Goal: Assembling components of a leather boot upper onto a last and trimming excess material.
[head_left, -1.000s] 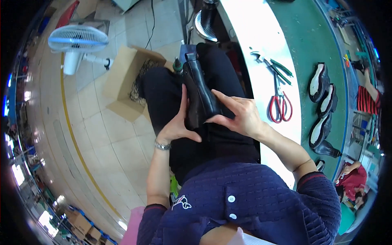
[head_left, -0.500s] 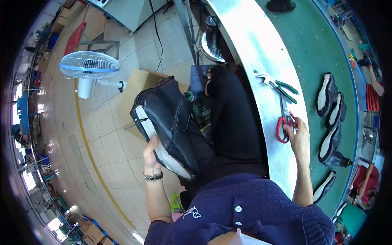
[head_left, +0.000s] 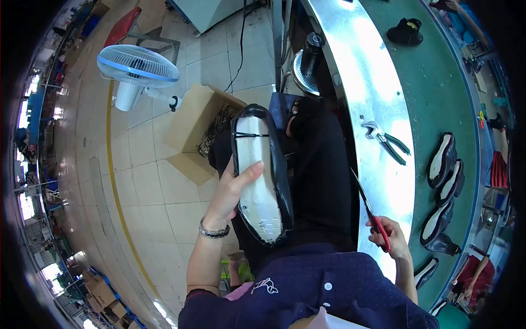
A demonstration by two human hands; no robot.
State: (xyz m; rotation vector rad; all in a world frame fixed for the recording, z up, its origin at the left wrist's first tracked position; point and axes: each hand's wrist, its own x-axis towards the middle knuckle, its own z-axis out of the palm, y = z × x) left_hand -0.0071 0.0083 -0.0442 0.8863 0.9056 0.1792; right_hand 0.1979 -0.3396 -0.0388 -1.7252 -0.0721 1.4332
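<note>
My left hand (head_left: 233, 192) is closed around a black leather shoe upper (head_left: 282, 183), its thumb pressed on the pale sole side (head_left: 256, 192). That underside faces up toward me, and a dark cord crosses it near the far end. Over the metal bench edge, my right hand (head_left: 390, 236) grips red-handled scissors (head_left: 379, 223), with the blades pointing away and to the left. A gap separates the scissors from the shoe upper. Pliers with green handles (head_left: 386, 143) lie on the bench beyond my right hand.
Right of the metal bench (head_left: 383, 71) runs a green conveyor belt (head_left: 416, 104) carrying several black shoe uppers (head_left: 441, 162). An open cardboard box (head_left: 189, 123) sits on the floor at left, near a fan (head_left: 137, 68). A black bottle (head_left: 313, 49) stands behind the bench's inner edge.
My right hand has lifted the scissors off the bench and drawn them nearer. My left hand has turned the shoe upper from its side to sole up. The view has shifted.
</note>
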